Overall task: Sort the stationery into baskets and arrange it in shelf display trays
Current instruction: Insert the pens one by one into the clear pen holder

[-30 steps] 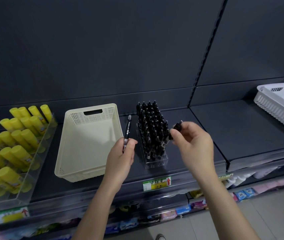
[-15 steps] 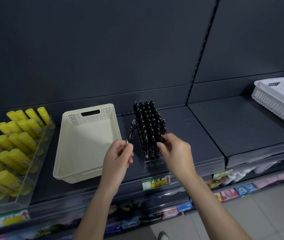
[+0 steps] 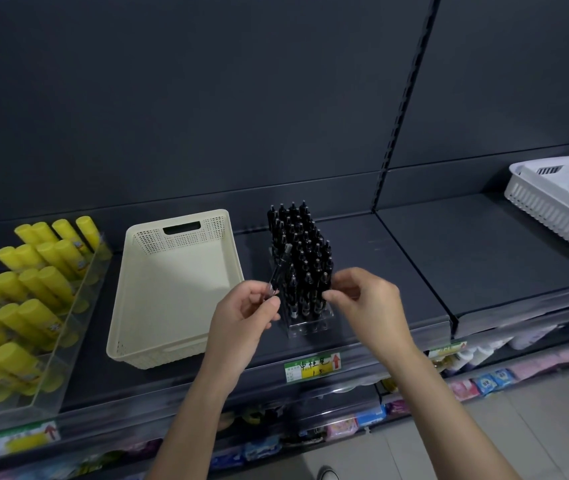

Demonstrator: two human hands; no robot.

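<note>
Black pen (image 3: 281,268), pinched in my left hand (image 3: 245,320) beside tray (image 3: 307,328); right hand (image 3: 369,299) grip unclear; I'd seat it upright.

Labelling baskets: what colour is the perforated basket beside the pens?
Cream perforated plastic basket, seen in the head view.

A cream perforated plastic basket (image 3: 172,289) sits empty near the front edge of the dark shelf (image 3: 380,265), handle slot facing the back. Just beside it on the right, a clear plastic display tray (image 3: 307,327) holds black pens (image 3: 302,251) upright in tight rows. The right hand (image 3: 366,299) touches the pens at its front right corner; whether it pinches one is unclear. The left hand (image 3: 241,320) pinches a single black pen (image 3: 280,268), tilted, beside the tray's left edge. Yellow glue sticks (image 3: 33,289) lean in rows at the shelf's left end.
</note>
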